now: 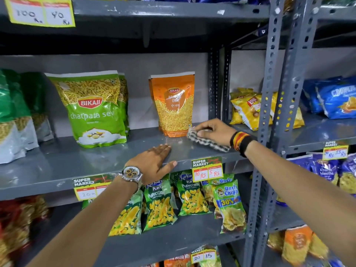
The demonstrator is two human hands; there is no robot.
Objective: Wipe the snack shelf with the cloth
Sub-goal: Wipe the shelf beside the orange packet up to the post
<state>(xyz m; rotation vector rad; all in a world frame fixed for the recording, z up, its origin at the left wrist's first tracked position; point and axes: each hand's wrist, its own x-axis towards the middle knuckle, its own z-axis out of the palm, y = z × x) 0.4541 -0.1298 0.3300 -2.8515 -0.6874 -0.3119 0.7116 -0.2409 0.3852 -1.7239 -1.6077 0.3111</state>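
My right hand (212, 130) presses the checked cloth (209, 141) onto the grey shelf (57, 166), fingers closed over its far end, just right of the orange pouch (174, 105) so I can wipe around its base. My left hand (154, 162) lies flat, fingers together, on the near edge to steady me (the green pouch (92, 108) stands further left).
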